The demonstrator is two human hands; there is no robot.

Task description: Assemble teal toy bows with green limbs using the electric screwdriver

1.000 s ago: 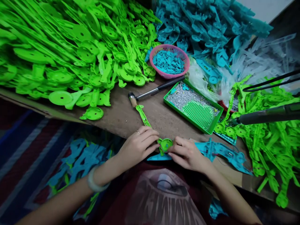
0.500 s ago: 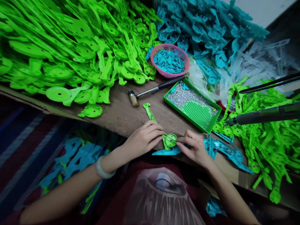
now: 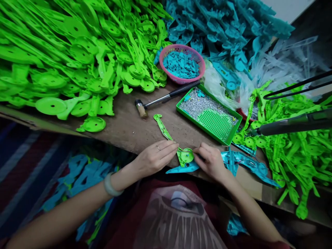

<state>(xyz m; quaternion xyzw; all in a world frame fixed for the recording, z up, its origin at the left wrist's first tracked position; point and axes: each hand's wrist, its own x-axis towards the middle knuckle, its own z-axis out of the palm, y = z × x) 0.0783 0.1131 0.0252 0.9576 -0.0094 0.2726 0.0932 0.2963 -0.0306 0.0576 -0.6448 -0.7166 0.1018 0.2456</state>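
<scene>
A thin dark strand (image 3: 185, 151) is stretched between my two hands, over the round end of a green plastic part (image 3: 186, 156). My left hand (image 3: 157, 157) pinches one end of it, just left of the round end. On the other side my right hand (image 3: 211, 160) pinches the other end, its fingers curled. The green part's long arm (image 3: 162, 127) reaches up and left past my left fingertips. Beneath the round end lies a blue part (image 3: 183, 168) at the table's front edge. Another blue piece (image 3: 249, 164) lies to the right of my right hand.
A hammer (image 3: 166, 98), a green tray (image 3: 210, 114) of small metal bits and a pink basket (image 3: 182, 64) of blue pieces stand beyond my hands. Green parts (image 3: 64, 65) and blue parts (image 3: 223, 31) are heaped behind. A dark tool (image 3: 295, 123) juts in from the right.
Both hands still hold the strand. It now lies flatter across the top of the round end, where before it sloped down to the right. The whole view has shifted slightly.
</scene>
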